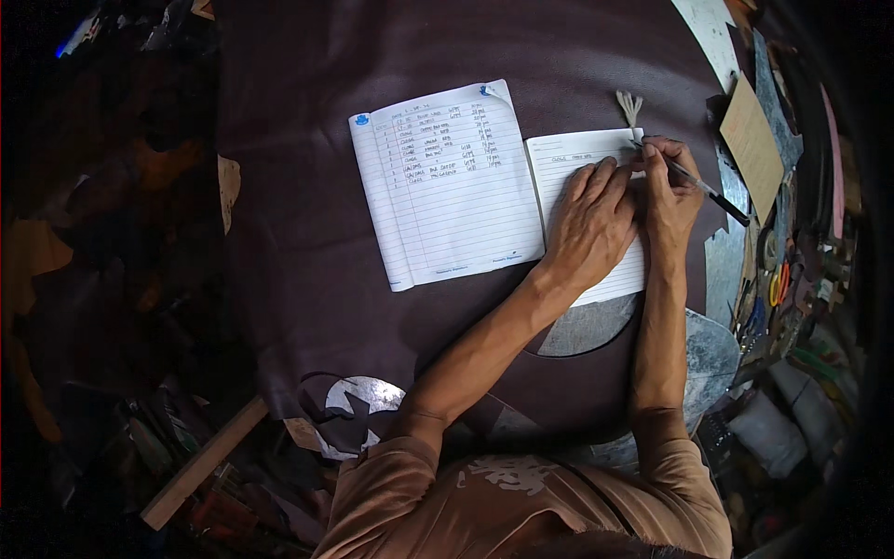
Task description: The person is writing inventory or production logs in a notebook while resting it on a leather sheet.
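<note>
A thin ruled pad (615, 289) lies at a slant on dark brown leather (307, 186), with a short line of handwriting near its top. Flat across its page rests my left hand (593, 219), fingers stretched out and holding nothing. My right hand (672, 186) pinches a black and clear pen (730, 211) at the pad's upper right edge; fingers partly hide the pen's tip end. Left of the pad, a ruled exercise book (466, 224) lies with a handwritten list on its upper half and a curled top right corner.
A pale frayed tassel (629, 107) sticks out above the pad. Brown card (751, 149), a metal sheet (715, 359) and orange-handled scissors (779, 284) lie at the right. A wooden bar (205, 463) and a leather scrap (349, 410) are at the lower left.
</note>
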`<state>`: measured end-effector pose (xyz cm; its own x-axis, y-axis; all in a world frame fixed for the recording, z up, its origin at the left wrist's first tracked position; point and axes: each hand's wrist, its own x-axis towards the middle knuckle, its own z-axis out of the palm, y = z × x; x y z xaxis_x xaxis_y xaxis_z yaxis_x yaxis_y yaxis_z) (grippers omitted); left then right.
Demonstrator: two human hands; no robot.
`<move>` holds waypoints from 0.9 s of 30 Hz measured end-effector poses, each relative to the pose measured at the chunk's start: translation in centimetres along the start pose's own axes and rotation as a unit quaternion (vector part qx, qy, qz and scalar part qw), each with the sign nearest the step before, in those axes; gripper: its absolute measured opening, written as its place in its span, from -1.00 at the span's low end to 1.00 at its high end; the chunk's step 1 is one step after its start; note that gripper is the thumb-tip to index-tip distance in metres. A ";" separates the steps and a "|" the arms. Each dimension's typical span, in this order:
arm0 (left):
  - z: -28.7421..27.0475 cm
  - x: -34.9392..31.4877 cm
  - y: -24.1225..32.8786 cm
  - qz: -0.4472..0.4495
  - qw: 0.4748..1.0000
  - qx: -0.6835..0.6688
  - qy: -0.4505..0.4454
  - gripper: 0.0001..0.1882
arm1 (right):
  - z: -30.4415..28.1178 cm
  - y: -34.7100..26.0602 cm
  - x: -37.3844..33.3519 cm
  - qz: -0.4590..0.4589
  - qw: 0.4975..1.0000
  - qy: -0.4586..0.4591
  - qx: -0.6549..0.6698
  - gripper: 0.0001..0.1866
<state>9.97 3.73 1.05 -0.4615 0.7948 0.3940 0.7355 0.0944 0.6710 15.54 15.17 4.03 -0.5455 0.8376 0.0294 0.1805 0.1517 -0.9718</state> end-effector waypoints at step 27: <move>-1.9 0.1 0.4 -0.040 0.995 0.091 -0.028 -0.64 | 0.5 0.8 0.4 0.033 0.999 -0.011 -0.035 -0.84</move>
<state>9.24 2.69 2.57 -0.4970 0.8125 0.3046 0.7773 0.2609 0.5725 15.09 15.36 3.13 -0.5484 0.8353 -0.0392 0.2728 0.1344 -0.9526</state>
